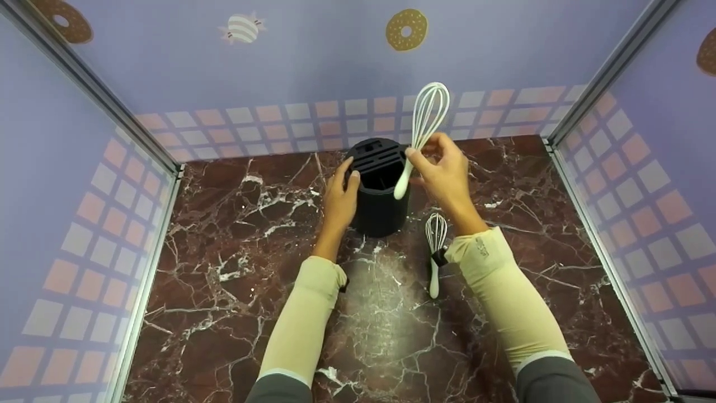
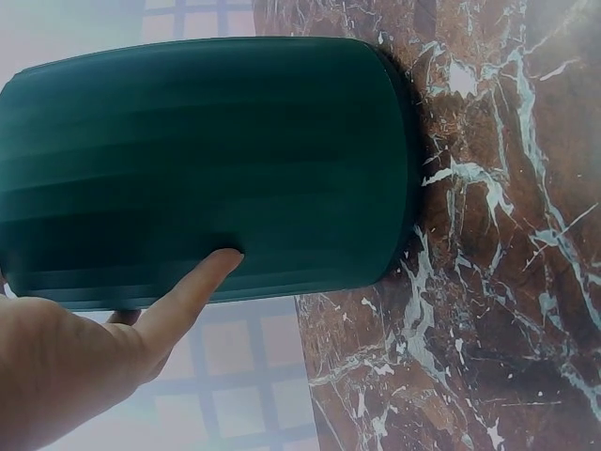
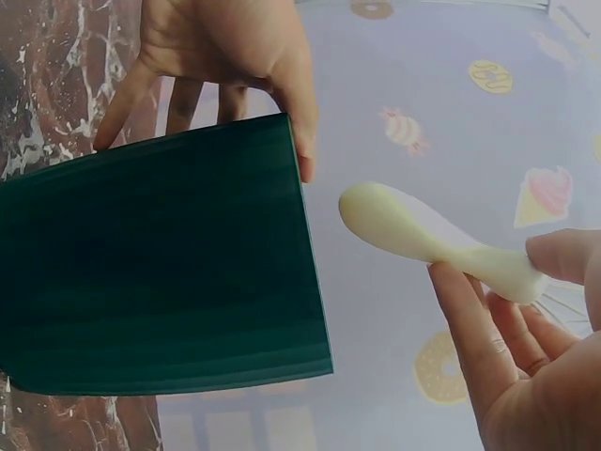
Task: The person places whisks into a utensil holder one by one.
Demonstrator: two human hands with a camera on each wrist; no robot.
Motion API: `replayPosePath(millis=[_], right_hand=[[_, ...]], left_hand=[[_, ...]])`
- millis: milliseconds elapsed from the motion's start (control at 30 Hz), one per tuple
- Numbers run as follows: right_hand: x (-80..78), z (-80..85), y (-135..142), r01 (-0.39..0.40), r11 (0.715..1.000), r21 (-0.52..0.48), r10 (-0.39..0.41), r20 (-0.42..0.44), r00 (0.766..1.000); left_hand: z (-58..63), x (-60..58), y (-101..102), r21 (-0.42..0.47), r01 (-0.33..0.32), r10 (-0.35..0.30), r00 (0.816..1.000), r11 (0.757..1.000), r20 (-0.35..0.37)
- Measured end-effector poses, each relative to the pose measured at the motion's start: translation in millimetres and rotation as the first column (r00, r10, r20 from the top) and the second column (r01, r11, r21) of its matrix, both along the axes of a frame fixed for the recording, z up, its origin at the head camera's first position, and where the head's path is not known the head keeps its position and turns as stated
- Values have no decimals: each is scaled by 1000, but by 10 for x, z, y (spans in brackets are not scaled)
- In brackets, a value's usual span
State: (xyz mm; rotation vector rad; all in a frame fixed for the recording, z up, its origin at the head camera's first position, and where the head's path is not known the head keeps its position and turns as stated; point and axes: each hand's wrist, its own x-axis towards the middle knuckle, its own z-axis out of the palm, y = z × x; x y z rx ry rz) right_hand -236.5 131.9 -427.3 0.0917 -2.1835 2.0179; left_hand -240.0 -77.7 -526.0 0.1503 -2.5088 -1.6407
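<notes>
A round utensil holder (image 1: 380, 215) stands upright, black in the head view and dark green in the wrist views. Its top has a slotted part at the back and an open compartment at the front. My left hand (image 1: 340, 201) holds its left side, the thumb by the rim and the fingers spread round the wall. Between thumb and fingers, my right hand (image 1: 447, 173) pinches a white whisk (image 1: 429, 115) near where the handle joins the wires. The whisk's wires point up and its handle end (image 3: 376, 211) hangs down by the holder's front right rim.
A second, smaller-looking whisk (image 1: 434, 280) lies on the brown marbled tabletop (image 1: 224, 291), beside my right wrist, handle toward me. Patterned lilac panels (image 1: 324, 61) close in the back and both sides, with metal rails (image 1: 609, 257) along the side edges.
</notes>
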Motion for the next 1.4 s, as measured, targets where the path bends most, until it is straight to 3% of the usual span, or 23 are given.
replayPosePath(millis=[300,667,867,1267,1400], right_hand=[[-125,13,-218,-11,998,59,14,-51,999],[-240,-156,-405,-27,981,190,51,-122,991],[-267,-231,-461,-46,971,235,74,-111,991],[-289,-347,-476,-6,915,404,51,-101,994],[-281,-372,-476,7,914,407,38,-103,994]], left_hand=[[-8,-1,-4,-17,-5,5,1000,1000,8],[-11,-7,1,-24,-24,24,1000,999,6],[1,-12,7,-38,-36,36,999,999,8],[-7,-6,11,-27,-32,32,999,999,2],[-6,-7,10,-38,-33,33,999,999,1]])
